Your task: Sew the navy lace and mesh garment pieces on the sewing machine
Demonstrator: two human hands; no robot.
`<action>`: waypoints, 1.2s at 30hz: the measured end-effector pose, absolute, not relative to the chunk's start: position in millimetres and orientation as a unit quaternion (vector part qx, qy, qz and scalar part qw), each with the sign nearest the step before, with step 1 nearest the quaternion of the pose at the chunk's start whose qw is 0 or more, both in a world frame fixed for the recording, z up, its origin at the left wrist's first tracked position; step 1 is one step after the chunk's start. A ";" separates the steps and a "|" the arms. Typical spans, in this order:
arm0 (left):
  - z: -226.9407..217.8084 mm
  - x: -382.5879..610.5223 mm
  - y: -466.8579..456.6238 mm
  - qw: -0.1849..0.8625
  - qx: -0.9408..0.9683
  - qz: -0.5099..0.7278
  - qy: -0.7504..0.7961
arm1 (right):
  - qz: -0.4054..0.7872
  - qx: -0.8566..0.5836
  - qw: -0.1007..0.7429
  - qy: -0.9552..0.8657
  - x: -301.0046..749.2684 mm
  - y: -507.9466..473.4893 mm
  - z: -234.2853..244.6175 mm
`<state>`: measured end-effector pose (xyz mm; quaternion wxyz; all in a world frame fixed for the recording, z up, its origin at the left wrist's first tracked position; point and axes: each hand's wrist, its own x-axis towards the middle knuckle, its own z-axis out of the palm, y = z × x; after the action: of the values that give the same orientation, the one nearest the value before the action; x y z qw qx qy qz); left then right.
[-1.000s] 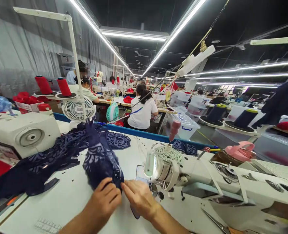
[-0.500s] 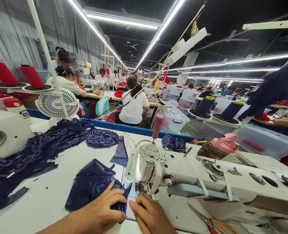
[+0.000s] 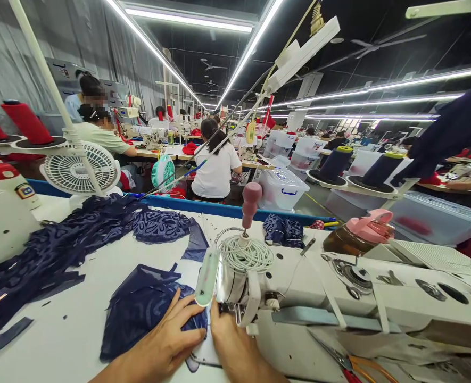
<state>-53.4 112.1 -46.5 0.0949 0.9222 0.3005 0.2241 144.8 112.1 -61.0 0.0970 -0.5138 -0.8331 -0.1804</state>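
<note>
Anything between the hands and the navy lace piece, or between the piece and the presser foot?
Nothing visible. The left hand lies flat on the navy lace piece, and the right hand sits at its edge beside the presser foot. The white lamp hangs above that gap, not in it.

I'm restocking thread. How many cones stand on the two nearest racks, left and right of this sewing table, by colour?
Red cones: 2, on the left rack, one cut off by the picture's edge
Navy cones: 2, on the right rack
Total: 4
</note>
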 end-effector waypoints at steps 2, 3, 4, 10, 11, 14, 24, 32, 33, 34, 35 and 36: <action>-51.4 -54.6 111.2 0.089 0.921 0.237 0.297 | -0.175 -0.505 0.093 -0.840 147.7 112.1 -61.2; -52.4 -54.3 111.5 0.089 0.921 0.240 0.293 | -0.171 -0.488 0.093 -0.851 153.9 110.4 -60.4; -52.0 -53.4 112.4 0.091 0.920 0.244 0.291 | -0.164 -0.465 0.097 -0.865 162.5 107.7 -59.0; -30.6 -36.0 125.7 0.136 0.925 0.236 0.266 | -0.010 -0.420 0.216 -0.881 220.7 89.8 -56.8; -27.2 -32.6 128.2 0.141 0.923 0.241 0.264 | 0.013 -0.427 0.238 -0.872 225.5 88.1 -59.3; -21.3 -24.4 133.8 0.153 0.920 0.248 0.263 | 0.025 -0.438 0.278 -0.854 229.2 85.2 -68.6; -20.0 -18.2 144.6 0.168 0.920 0.233 0.268 | 0.011 -0.439 0.293 -0.850 225.0 88.1 -79.0; -41.1 -12.0 120.7 -0.001 0.930 0.248 0.270 | 0.060 -0.445 0.303 -0.841 223.2 85.3 -69.4; -45.3 -12.0 116.7 -0.017 0.925 0.260 0.277 | 0.063 -0.447 0.298 -0.841 222.6 85.0 -68.1; -48.6 -12.5 113.4 -0.021 0.920 0.269 0.284 | 0.065 -0.448 0.294 -0.842 222.0 84.7 -66.6; -50.6 -13.3 111.0 -0.013 0.917 0.271 0.292 | 0.065 -0.448 0.287 -0.844 221.3 84.4 -64.6; -51.3 -14.3 109.5 0.001 0.916 0.269 0.296 | 0.056 -0.451 0.278 -0.846 220.6 84.3 -62.4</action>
<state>-14.3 109.5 -51.3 0.0011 0.9165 0.2958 0.2694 220.6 84.3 -62.4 0.2781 -0.4511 -0.8462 0.0558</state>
